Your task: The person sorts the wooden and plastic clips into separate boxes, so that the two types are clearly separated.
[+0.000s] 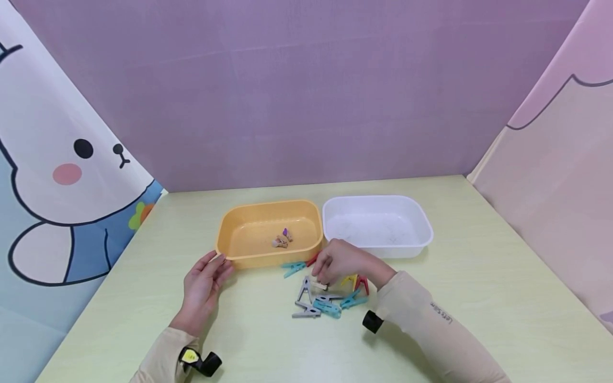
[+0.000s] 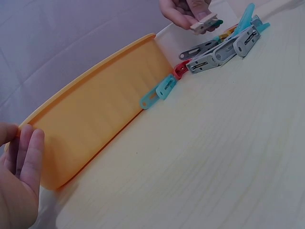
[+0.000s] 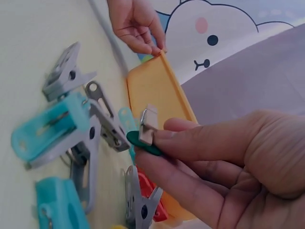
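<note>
Small wooden clip (image 3: 148,125), with a dark green decoration: your right hand (image 1: 341,264) pinches it between thumb and fingertips, just above the pile of plastic pegs (image 1: 325,300) on the desk (image 1: 479,298). Judged light, stiff and spring-loaded; tiny enough to slip, so take it across its flat sides, not by the decoration. Your left hand (image 1: 205,284), fingers straight, rests against the near corner of the orange tray (image 1: 229,234), which holds two similar small clips (image 1: 282,239). Likely light plastic that slides if nudged. White tray (image 1: 421,226) beside it.
</note>
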The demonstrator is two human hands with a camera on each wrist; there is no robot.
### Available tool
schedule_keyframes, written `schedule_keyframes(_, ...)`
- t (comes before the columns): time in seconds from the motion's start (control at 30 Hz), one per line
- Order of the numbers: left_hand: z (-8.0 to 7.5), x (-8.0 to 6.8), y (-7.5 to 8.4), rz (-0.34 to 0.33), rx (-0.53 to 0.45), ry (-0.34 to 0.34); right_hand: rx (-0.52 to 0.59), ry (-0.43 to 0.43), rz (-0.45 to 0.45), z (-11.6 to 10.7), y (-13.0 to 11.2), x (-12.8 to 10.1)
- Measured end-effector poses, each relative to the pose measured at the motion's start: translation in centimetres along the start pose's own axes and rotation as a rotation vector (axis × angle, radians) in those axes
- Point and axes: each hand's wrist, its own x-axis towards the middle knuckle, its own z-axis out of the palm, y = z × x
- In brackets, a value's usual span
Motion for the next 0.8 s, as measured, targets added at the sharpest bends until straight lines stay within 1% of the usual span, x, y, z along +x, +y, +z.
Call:
schedule_keyframes(0.17, 0.1, 0.0, 0.0, 0.001, -0.004, -0.001, 0.074, -0.009, -0.027, -0.2, 0.0, 0.1)
schedule_keyframes(0.4, 0.1, 0.0, 0.1, -0.009, -0.008, 0.001, 0.149, -0.027, -0.1, -0.6, -0.2, 0.0)
schedule_keyframes(0.57, 0.0, -0.1, 0.0, -0.001, -0.01, -0.002, 0.14, -0.01, -0.131, -0.8, -1.0, 0.0)
schedule_keyframes(0.8, 0.0, 0.0, -0.1, 0.004, -0.002, 0.004, 0.133, 0.009, -0.143, -1.2, -1.8, 0.5)
